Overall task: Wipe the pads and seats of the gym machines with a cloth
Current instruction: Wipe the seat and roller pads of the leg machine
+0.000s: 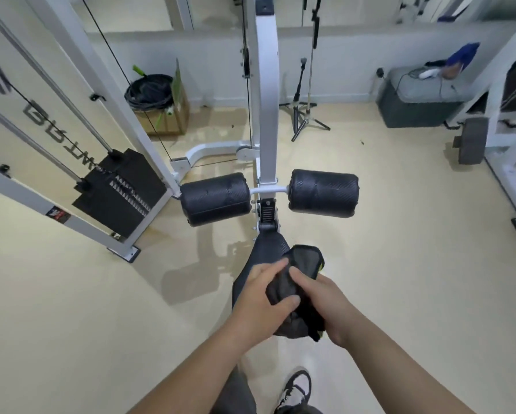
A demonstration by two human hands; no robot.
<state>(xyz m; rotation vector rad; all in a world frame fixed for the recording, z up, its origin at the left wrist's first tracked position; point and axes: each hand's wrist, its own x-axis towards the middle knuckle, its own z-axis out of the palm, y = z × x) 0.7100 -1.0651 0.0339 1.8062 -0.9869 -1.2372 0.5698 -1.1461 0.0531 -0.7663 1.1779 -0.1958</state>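
A black cloth with yellow-green trim [303, 264] is bunched over the black seat [270, 246] of a white gym machine. My left hand [262, 297] grips the cloth from the left, thumb across its underside. My right hand [322, 300] holds the cloth from the right, fingers curled into its folds. Beyond the seat, two black roller pads stick out from the white upright post: the left pad [214, 198] and the right pad [324, 193]. Most of the seat is hidden under my hands and the cloth.
A black weight stack [119, 189] in a white frame with cables stands at the left. A cardboard box with coiled cables [158, 100] sits by the far wall. A tripod stand [303, 115], a grey box [421, 100] and another machine's frame [507, 115] lie to the right. Beige floor surrounds the seat.
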